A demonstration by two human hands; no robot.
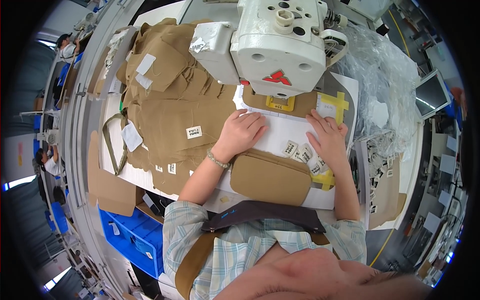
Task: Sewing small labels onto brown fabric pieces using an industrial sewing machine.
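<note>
Head view: a white sewing machine is seen at the top centre, its head hanging over the work table. To its left, a large heap of tan fabric pieces is spread across the table, several pieces carrying small white labels. At the right, crumpled clear plastic sheeting is bunched beside the machine. A blue crate is visible below the table edge at the lower left. A tan padded pouch piece lies at the table's near edge, between the two forearms. A white sheet is laid flat in front of the machine, with a tan piece under the needle area just beyond it. The left hand is pressed flat on the sheet's left edge where it meets the tan fabric, fingers extended and together, nothing gripped; a bracelet is worn on the wrist. The right hand is laid flat on the sheet's right part, fingers spread and pointed toward the machine, nothing gripped. A small cluster of white woven labels lies just beside and partly under the right palm. Yellow tape marks are stuck on the table beyond the right fingertips.
</note>
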